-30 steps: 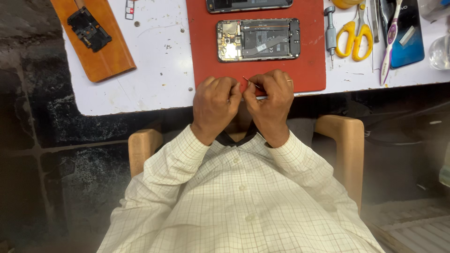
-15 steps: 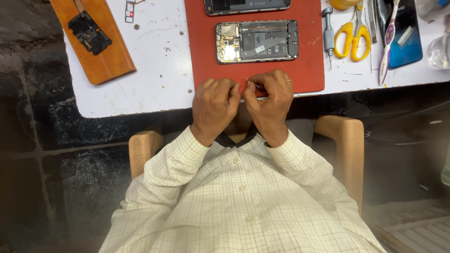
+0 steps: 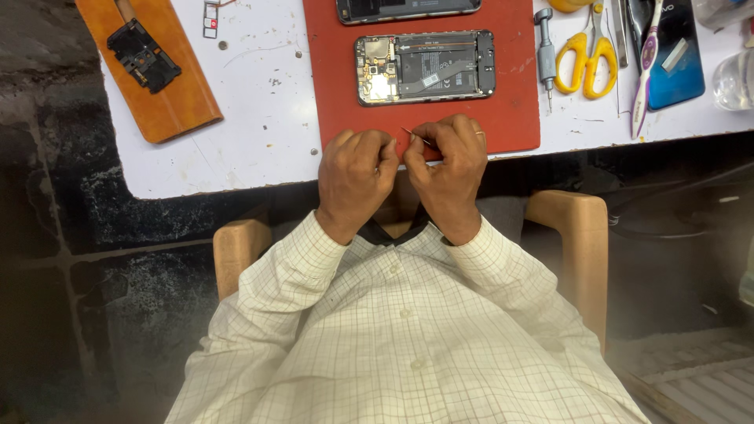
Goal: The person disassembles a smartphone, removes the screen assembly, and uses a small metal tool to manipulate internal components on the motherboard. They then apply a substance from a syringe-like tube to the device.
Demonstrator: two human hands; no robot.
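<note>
My left hand [image 3: 357,177] and my right hand [image 3: 449,171] meet at the near edge of a red work mat [image 3: 518,94]. My right hand pinches thin metal tweezers [image 3: 415,137] whose tip points toward the left hand. My left hand's fingers are closed on something too small to make out. Just beyond the hands an opened phone [image 3: 425,67] lies on the mat with its battery and circuit board showing. A second phone [image 3: 408,9] lies at the mat's far edge.
On the white table [image 3: 251,94]: an orange wooden block [image 3: 169,86] carrying a black part [image 3: 144,55] at left, a small screwdriver [image 3: 546,51], yellow scissors [image 3: 589,51], a toothbrush [image 3: 646,67] and a blue phone [image 3: 675,55] at right. Wooden chair arms [image 3: 577,235] flank me.
Both hands have stayed together at the mat's near edge, with only small finger shifts. The view has shifted slightly.
</note>
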